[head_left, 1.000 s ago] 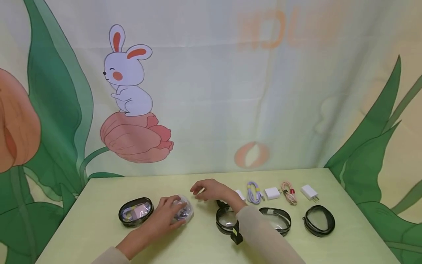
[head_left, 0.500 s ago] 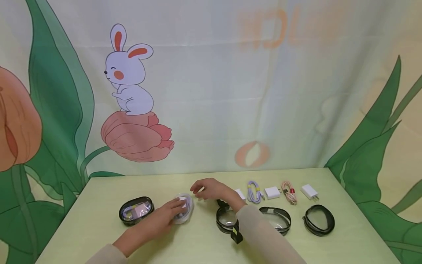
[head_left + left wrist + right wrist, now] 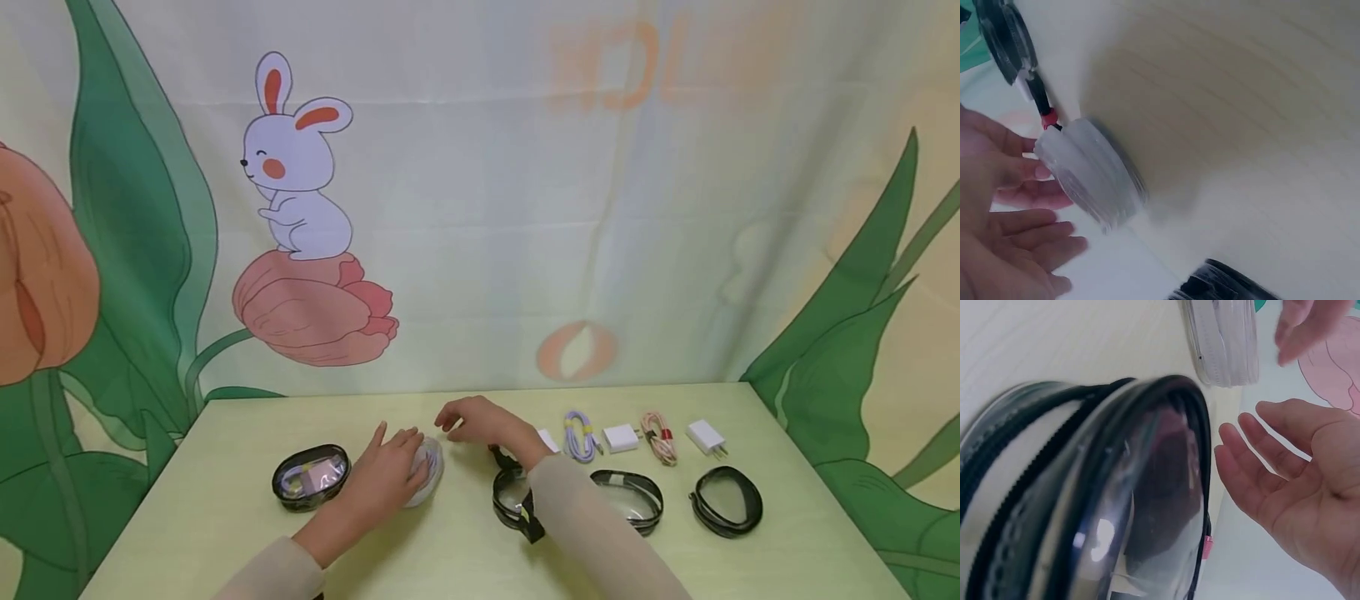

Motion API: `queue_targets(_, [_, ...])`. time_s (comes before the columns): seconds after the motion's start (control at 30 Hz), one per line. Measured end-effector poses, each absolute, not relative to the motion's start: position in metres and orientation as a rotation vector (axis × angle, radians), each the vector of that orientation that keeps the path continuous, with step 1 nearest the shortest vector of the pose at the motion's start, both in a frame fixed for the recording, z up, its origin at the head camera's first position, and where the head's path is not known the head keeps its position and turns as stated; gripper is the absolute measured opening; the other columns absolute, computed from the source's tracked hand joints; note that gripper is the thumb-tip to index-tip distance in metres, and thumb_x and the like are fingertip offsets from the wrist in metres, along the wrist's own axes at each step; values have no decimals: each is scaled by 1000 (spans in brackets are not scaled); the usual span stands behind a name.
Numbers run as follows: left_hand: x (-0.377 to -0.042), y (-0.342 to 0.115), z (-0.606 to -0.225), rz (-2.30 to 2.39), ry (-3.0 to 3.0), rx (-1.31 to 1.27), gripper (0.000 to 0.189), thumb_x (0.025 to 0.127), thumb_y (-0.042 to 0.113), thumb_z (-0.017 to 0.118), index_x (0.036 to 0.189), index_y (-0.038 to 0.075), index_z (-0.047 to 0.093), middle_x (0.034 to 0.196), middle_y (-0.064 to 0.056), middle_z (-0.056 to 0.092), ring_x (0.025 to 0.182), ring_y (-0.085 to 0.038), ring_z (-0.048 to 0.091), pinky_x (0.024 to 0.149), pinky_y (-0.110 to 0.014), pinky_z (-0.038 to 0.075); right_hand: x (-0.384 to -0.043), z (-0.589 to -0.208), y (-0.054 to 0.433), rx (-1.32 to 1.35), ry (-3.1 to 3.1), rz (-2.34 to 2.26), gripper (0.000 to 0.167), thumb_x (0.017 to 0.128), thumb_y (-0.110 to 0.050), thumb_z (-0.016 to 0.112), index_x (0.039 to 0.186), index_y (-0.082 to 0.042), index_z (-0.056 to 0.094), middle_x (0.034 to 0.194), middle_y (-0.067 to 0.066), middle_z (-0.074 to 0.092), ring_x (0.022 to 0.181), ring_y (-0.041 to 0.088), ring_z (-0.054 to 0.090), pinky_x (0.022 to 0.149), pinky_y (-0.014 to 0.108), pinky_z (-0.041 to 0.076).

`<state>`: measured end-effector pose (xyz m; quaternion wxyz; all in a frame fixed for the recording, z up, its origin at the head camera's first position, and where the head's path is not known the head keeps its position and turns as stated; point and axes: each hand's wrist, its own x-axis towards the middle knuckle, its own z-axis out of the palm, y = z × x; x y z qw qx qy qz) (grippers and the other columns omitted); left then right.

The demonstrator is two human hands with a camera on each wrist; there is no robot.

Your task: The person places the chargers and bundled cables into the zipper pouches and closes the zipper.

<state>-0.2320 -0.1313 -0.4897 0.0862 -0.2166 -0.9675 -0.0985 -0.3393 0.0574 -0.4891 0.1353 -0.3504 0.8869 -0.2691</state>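
A round clear pouch with a pale rim (image 3: 429,472) sits left of centre on the table, a white coil showing inside. My left hand (image 3: 377,483) hangs over its left part, fingers extended and thumb at its near side; whether it touches is unclear. Right of the pouch, my right hand (image 3: 483,423) hovers with loosely bent fingers and nothing in them. The right wrist view shows that hand (image 3: 1297,456) beside the clear pouch (image 3: 1225,344), with a large black-rimmed pouch (image 3: 1147,487) in front.
A filled black-rimmed pouch (image 3: 311,477) lies at left. Under the right arm is another black pouch (image 3: 512,493), with two more (image 3: 633,496) to the right. Behind them lie a purple cable (image 3: 579,437), a pink cable (image 3: 658,438) and white chargers (image 3: 703,435). A printed curtain (image 3: 465,233) hangs behind.
My left hand first held the clear pouch from above, then laid its fingers on it, and now has tilted and shifted left with fingers spread. The right hand stays nearly still.
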Motion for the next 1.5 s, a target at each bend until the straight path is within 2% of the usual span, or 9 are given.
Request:
queue_targets(0.13, [-229, -124, -495, -123, -2883, -624, 46, 95, 32, 71, 116, -8, 67, 121, -22, 68, 118, -35, 63, 112, -54, 38, -338, -486, 53, -1000, 2566, -726, 27, 97, -3, 65, 124, -2, 68, 117, 11, 72, 112, 25, 66, 92, 31, 53])
queue_targets(0.3, [-224, -121, -498, -204, -2884, -667, 42, 92, 19, 75, 114, -15, 64, 123, -30, 64, 118, -44, 61, 102, -54, 49, -335, -487, 49, -960, 2578, -665, 26, 97, -3, 65, 123, -6, 69, 116, 8, 72, 110, 21, 65, 88, 28, 52])
queue_targets(0.53, [-224, -147, -495, -219, -2906, -953, 42, 93, 6, 72, 124, -19, 60, 133, -34, 58, 126, -53, 53, 103, -56, 47, -335, -490, 40, -1063, 2600, -522, 33, 93, 5, 65, 123, -9, 71, 116, 5, 72, 110, 18, 66, 90, 25, 52])
queue_targets(0.73, [-225, -172, -493, -163, -2801, -1215, 42, 96, 7, 68, 132, -14, 59, 140, -30, 55, 132, -49, 49, 102, -51, 49, -330, -490, 31, -1128, 2550, -466, 32, 92, 2, 70, 122, -8, 72, 115, 6, 73, 106, 18, 67, 91, 24, 52])
queue_targets(0.9, [-227, -183, -491, -130, -2769, -1306, 45, 97, 7, 66, 138, -9, 56, 145, -25, 53, 134, -44, 50, 102, -50, 49, -328, -494, 26, -1151, 2547, -459, 26, 92, -6, 74, 118, -9, 74, 111, 3, 73, 100, 13, 66, 88, 21, 52])
queue_targets(1.07, [-231, -191, -494, -178, -2818, -1262, 47, 97, 0, 64, 142, -7, 53, 149, -23, 50, 137, -42, 48, 108, -55, 43, -327, -498, 22, -1140, 2563, -422, 10, 92, -9, 76, 102, -10, 74, 97, -3, 70, 89, 7, 60, 83, 18, 49])
queue_targets(1.17, [-232, -188, -501, -256, -2858, -1162, 51, 98, 7, 64, 144, -9, 50, 151, -24, 47, 139, -43, 46, 111, -60, 37, -326, -501, 21, -1151, 2572, -357, 4, 95, -12, 73, 95, -11, 69, 88, -6, 61, 83, 7, 53, 79, 18, 45])
queue_targets(1.3, [-231, -180, -507, -267, -2870, -1057, 59, 96, 18, 69, 144, -10, 48, 153, -25, 44, 140, -42, 44, 113, -60, 34, -324, -501, 21, -1190, 2617, -215, 5, 100, -17, 66, 99, -12, 68, 87, -6, 56, 82, 8, 50, 77, 19, 43])
queue_targets(1.5, [-231, -177, -509, -132, -2754, -1056, 51, 93, 9, 73, 137, -9, 57, 147, -23, 51, 134, -40, 51, 109, -55, 43, -322, -498, 23, -1142, 2562, -118, 16, 106, -24, 55, 99, -17, 68, 86, -5, 60, 79, 8, 51, 75, 23, 43])
